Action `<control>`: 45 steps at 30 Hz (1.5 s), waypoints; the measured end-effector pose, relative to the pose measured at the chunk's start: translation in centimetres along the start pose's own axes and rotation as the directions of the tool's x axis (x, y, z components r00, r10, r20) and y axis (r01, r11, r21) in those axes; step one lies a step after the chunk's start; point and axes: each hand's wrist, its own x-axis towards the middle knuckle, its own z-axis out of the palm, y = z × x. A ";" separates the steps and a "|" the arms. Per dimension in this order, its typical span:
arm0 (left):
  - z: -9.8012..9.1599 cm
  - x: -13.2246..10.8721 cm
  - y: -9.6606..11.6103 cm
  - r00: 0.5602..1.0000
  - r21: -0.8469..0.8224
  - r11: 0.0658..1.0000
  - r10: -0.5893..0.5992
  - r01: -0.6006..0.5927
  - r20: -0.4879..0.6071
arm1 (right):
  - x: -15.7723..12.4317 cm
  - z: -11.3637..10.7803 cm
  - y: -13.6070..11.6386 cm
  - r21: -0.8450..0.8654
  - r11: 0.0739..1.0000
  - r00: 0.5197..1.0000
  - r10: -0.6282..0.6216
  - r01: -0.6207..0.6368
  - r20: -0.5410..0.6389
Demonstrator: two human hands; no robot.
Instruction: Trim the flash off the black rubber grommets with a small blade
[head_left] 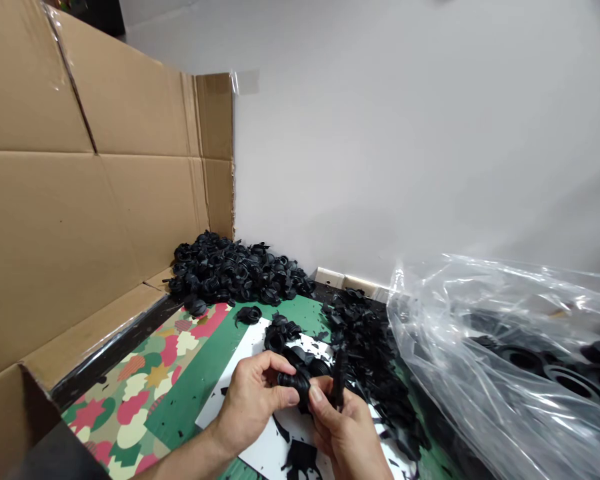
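A ribbed black rubber part (296, 383) is pinched between the thumb and fingers of my left hand (247, 393). My right hand (347, 427) is closed around a slim black tool (339, 373) that points upward; its working end is hard to make out. The right thumb and forefinger also touch the right side of the ribbed part. Just beyond my hands, several similar black parts (279, 332) lie on a white sheet (253, 457). A flat black scrap (303, 457) rests on the sheet below my hands.
A big heap of ribbed black parts (230, 270) sits at the back against cardboard (150, 200) and the wall. Black trimmings (365, 340) are piled to the right. Further right, a clear plastic bag (430, 333) holds black rings. Patterned paper (130, 400) covers the left side.
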 end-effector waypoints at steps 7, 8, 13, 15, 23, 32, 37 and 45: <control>-0.2 0.1 -0.6 0.998 0.005 1.000 -0.019 0.018 0.059 | 0.1 -0.1 0.0 -0.005 1.000 1.000 -0.009 0.009 -0.002; -0.3 0.1 -0.6 0.998 0.001 1.000 -0.006 0.006 0.062 | 0.1 -0.1 0.0 -0.007 1.000 1.000 -0.009 0.009 -0.002; -0.2 0.0 -0.5 0.998 -0.042 0.999 -0.021 0.023 0.057 | -0.1 0.1 0.0 -0.012 1.000 1.000 -0.009 0.008 -0.017; 0.0 -0.1 -0.3 0.997 -0.046 0.997 -0.052 0.055 0.057 | -0.1 0.1 0.0 -0.011 1.000 1.000 -0.010 0.010 -0.021; 0.2 -0.1 0.1 0.991 0.001 0.991 -0.134 0.134 0.025 | -0.2 0.3 0.0 -0.025 1.000 1.000 -0.017 0.016 -0.022; 0.2 0.0 0.3 0.998 0.050 0.996 -0.068 0.068 0.005 | 0.0 -0.3 -0.4 -0.172 0.970 0.975 -0.192 0.172 -0.108; 0.0 0.0 0.1 0.998 0.068 0.996 -0.060 0.059 0.012 | -0.3 -1.4 -2.6 -0.142 0.947 0.922 -0.315 0.289 -0.226; 0.1 0.0 0.4 0.999 0.053 0.999 0.006 -0.008 0.047 | -1.7 0.0 -4.1 0.114 0.966 0.969 -0.223 0.234 -0.104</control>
